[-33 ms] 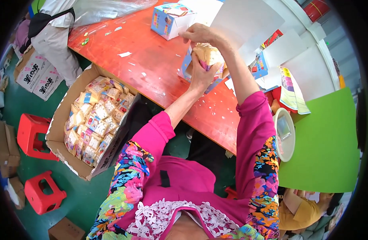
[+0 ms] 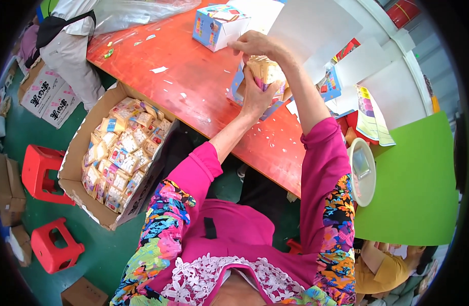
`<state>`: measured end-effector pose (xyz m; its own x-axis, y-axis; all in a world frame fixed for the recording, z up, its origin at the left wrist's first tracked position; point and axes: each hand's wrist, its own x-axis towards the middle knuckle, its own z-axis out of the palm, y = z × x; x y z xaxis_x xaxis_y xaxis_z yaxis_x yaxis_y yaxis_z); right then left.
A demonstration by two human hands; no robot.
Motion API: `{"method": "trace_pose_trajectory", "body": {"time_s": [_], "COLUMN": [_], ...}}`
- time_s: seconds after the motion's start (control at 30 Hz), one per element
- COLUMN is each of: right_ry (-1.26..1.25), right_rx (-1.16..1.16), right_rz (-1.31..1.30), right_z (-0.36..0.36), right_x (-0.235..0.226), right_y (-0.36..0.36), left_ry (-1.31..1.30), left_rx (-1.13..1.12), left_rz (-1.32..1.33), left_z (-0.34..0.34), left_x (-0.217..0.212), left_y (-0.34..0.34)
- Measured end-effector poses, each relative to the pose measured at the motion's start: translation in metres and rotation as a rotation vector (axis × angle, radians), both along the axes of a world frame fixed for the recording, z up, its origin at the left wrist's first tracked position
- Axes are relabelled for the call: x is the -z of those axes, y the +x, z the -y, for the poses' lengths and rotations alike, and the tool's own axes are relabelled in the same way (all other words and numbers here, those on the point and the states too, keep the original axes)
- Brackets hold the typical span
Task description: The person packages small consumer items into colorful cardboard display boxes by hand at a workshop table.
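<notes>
My left hand (image 2: 256, 98) is wrapped round a bunch of small wrapped snack packets (image 2: 265, 71), its thumb and fingers pressing on their sides. They stand in the mouth of an open blue printed box (image 2: 236, 92) on the red table. Just above the packets, my right hand (image 2: 260, 44) is bent at the wrist, its fingers curled together and pointing left. What those fingers hold, if anything, is hidden. A second blue and white box (image 2: 220, 28) stands near the right fingertips. Left of my body, a large cardboard carton (image 2: 74, 178) holds many similar packets (image 2: 123, 148).
Paper scraps lie on the red table (image 2: 188, 109). White sheets and a flattened blue carton (image 2: 330, 84) rest at the right. A pale basin (image 2: 364, 173) sits beside a green board (image 2: 413, 188). Two red stools (image 2: 56, 247) are on the green floor. A person in yellow (image 2: 377, 270) is at lower right.
</notes>
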<state>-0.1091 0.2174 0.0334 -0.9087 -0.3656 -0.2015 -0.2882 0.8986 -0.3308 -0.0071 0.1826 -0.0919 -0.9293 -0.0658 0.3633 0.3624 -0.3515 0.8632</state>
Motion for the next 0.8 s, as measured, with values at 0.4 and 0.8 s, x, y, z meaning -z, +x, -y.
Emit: {"method": "trace_pose_trajectory", "body": {"time_s": [0.4, 0.8], "right_ry": [-0.043, -0.009], "right_rx": [-0.001, 0.136], "right_rz": [-0.41, -0.245], "right_z": [-0.02, -0.091], "right_x": [0.009, 0.029], "right_y": [0.017, 0.071], "left_ry": [0.204, 0.362], "left_rx": [0.101, -0.128], "left_rz": [0.115, 0.14], "left_z": [-0.007, -0.037], "left_x": [0.021, 0.031], "left_y": [-0.013, -0.009]}}
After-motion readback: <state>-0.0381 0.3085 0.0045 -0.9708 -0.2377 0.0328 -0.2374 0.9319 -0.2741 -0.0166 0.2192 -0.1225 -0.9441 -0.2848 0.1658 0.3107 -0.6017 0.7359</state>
